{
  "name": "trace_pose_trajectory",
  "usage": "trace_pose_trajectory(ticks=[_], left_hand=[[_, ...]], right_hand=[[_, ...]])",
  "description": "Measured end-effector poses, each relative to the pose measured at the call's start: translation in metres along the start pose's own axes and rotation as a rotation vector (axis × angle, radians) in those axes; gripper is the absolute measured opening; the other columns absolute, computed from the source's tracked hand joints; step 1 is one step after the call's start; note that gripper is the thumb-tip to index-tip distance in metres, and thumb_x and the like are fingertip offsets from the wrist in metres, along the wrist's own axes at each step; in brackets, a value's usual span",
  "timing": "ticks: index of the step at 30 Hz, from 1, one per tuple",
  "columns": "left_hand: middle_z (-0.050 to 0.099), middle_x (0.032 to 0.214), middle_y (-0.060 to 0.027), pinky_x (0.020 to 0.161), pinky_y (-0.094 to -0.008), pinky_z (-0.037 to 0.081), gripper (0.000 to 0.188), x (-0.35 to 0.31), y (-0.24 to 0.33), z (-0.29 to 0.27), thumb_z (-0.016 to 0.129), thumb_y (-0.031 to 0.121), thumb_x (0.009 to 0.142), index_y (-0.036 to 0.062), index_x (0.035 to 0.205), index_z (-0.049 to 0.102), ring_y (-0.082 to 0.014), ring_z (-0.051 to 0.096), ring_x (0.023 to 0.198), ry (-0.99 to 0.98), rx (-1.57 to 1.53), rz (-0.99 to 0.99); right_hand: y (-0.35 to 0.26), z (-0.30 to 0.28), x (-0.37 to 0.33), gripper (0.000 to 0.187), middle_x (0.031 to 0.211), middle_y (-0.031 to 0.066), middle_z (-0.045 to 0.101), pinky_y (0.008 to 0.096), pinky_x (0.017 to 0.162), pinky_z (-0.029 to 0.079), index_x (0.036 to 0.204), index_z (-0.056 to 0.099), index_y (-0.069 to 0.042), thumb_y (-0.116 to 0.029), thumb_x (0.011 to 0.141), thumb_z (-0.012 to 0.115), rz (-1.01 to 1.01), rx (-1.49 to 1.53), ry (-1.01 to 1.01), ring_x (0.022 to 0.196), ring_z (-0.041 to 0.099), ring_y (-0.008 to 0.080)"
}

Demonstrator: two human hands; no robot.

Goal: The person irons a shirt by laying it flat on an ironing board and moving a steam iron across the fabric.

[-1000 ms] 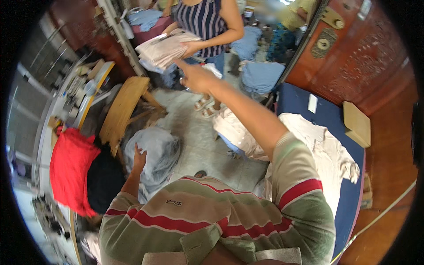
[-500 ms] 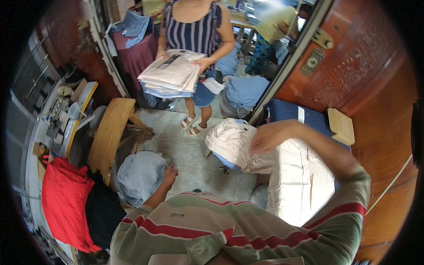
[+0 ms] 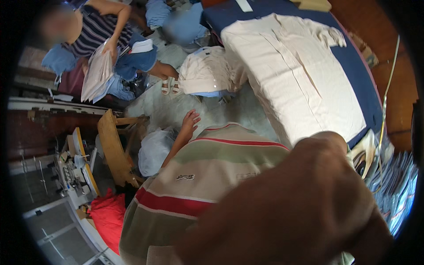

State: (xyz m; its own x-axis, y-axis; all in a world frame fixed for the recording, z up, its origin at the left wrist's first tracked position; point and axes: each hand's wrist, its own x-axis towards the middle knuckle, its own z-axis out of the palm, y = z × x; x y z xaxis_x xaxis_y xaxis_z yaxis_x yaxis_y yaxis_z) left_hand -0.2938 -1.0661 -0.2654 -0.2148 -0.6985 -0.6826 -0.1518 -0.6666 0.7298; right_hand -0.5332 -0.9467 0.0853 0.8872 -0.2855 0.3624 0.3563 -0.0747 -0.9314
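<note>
1. The left hand (image 3: 190, 122) is raised above the grey tiled floor (image 3: 152, 104), its fingers loosely spread and released, with nothing in them.
2. Nearest to it on the left is a rounded, whitish translucent plastic bag (image 3: 155, 152) on the floor, just beside a long brown wooden seat (image 3: 114, 152).
3. The right hand (image 3: 287, 198) looms large and blurred close to the camera, in front of the wearer's green, beige and red striped shirt (image 3: 212, 163) – I cannot tell whether its fingers are clenched or hold anything.
4. Beyond the right hand, a cream long button-front garment (image 3: 300, 75) lies spread along the navy-blue covered bench (image 3: 357, 79); the hand hides part of its near end.
5. Beside the bench sits a bunched cream garment (image 3: 205, 70) with light-blue cloth showing beneath it.
6. At upper left, a co-worker (image 3: 99, 28) in a dark striped sleeveless top holds a stack of folded cream garments (image 3: 97, 73) – light-blue ones underneath.
7. Red cloth (image 3: 109, 216) lies bundled at lower left.
</note>
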Motion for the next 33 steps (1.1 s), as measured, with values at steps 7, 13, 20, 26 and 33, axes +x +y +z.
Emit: trace_pose_trajectory(ticks=[7,13,20,26,33], left_hand=[[0.058,0.11,-0.0014,0.08,-0.0319,0.042,0.035,0.02,0.071,0.111,0.052,0.019,0.089,0.0146,0.123,0.049,-0.0184,0.057,0.093,-0.191,0.289,0.267],[0.061,0.103,-0.0078,0.079,-0.0341,0.043,0.029,0.052,0.145,0.202,0.055,0.011,0.083,0.0097,0.112,0.057,-0.0223,0.059,0.089,-0.112,0.695,1.12],[0.063,0.101,-0.007,0.082,-0.0357,0.042,0.025,0.13,0.267,0.247,0.058,0.008,0.077,0.0105,0.102,0.062,-0.0241,0.059,0.089,0.163,0.825,1.414],[0.06,0.11,-0.0131,0.082,-0.0417,0.046,0.049,0.268,0.399,0.125,0.056,0.016,0.076,0.0131,0.124,0.05,-0.0313,0.059,0.097,0.691,1.011,1.116],[0.048,0.131,-0.0111,0.091,-0.05,0.039,0.061,0.289,0.499,0.033,0.045,0.032,0.086,0.0159,0.141,0.024,-0.0302,0.051,0.116,0.643,1.601,0.214]], right_hand=[[0.012,0.062,-0.157,0.039,0.103,0.0111,0.059,0.033,0.084,0.04,0.115,0.055,-0.002,-0.032,0.094,0.043,0.209,-0.287,0.91,0.094,0.052,0.0186],[0.042,0.042,-0.257,0.036,0.114,0.0111,0.056,0.0333,0.093,0.037,0.118,0.054,-0.002,-0.027,0.093,0.046,0.45,-0.546,1.861,0.107,0.049,0.0191],[0.119,0.047,-0.314,0.028,0.124,0.0174,0.051,0.0404,0.098,0.035,0.114,0.056,-0.003,-0.011,0.088,0.05,1.211,-1.378,2.113,0.116,0.046,0.0308],[0.17,0.059,-0.329,0.05,0.14,0.0176,0.033,0.0472,0.102,0.025,0.131,0.045,-0.012,-0.042,0.093,0.036,1.775,-1.306,1.98,0.129,0.029,0.0343],[0.168,0.06,-0.32,0.049,0.139,0.0167,0.036,0.0469,0.102,0.024,0.13,0.045,-0.009,-0.04,0.093,0.036,1.732,-1.194,2.04,0.128,0.032,0.0331]])
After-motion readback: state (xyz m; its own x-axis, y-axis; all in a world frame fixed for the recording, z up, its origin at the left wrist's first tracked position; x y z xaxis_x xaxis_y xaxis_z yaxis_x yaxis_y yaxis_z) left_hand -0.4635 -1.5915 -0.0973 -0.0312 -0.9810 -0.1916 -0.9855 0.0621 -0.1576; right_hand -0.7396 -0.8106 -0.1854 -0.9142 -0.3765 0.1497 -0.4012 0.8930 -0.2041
